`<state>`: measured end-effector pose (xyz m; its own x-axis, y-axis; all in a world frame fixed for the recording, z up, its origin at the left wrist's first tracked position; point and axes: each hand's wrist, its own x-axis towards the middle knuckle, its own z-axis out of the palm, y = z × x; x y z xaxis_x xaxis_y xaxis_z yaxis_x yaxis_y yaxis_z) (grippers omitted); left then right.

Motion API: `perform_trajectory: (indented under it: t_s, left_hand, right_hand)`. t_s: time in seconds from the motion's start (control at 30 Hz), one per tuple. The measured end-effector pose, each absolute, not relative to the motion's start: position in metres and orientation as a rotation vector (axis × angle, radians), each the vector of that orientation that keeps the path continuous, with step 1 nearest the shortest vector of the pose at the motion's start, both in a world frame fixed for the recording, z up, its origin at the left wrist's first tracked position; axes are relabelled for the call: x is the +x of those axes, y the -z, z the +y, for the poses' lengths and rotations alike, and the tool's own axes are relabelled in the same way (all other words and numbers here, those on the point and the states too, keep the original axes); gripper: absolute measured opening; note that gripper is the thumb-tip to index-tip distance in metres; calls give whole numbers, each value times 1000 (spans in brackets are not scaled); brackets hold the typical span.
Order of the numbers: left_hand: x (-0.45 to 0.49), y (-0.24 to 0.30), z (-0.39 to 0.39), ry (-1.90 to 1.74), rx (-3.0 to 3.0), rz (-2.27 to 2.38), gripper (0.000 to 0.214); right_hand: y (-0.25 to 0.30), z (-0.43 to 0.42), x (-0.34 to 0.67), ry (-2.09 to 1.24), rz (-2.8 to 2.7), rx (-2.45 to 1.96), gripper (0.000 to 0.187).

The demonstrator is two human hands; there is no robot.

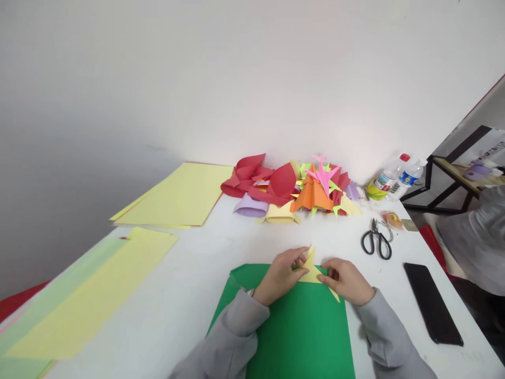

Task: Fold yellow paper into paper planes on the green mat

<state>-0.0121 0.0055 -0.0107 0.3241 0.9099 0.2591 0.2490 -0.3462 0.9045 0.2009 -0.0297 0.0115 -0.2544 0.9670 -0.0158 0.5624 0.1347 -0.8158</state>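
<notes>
A small piece of folded yellow paper (310,273) with pointed ends is held over a green sheet (302,331). My left hand (282,275) pinches it from the left, thumb and fingers on its upper and middle part. From the right, my right hand (345,279) pinches its other side, the thumb lying along the paper. One narrow yellow point sticks out below my right thumb, and another rises between the hands. My fingers cover part of the folds.
Coloured folded paper pieces (280,184) are heaped against the wall. Yellow sheets (173,192) and paper strips (94,295) lie left. To the right are scissors (376,242), a black phone (433,304) and two bottles (389,176). A person's grey sleeve (473,242) shows beyond the table.
</notes>
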Motion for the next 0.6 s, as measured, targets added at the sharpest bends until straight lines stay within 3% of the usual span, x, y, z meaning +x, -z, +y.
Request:
perform_trajectory:
  t_s: [0.07,0.2,0.43,0.6]
  left_hand:
    - [-11,12,6,-1025,1761,1017,43]
    - [-11,15,7,-1003,1716,997,41]
    - [-13,7,8,-980,1719,975,20]
    - [-13,4,7,-991,1699,978,22]
  right_hand:
    - [-15,-29,202,-864,-1878,-1469,23]
    - [-14,-26,204,-760,-1850,-1452,18]
    - [0,-28,188,-807,-1900,-1354,13]
    - [8,-28,184,-846,-1908,-1359,16]
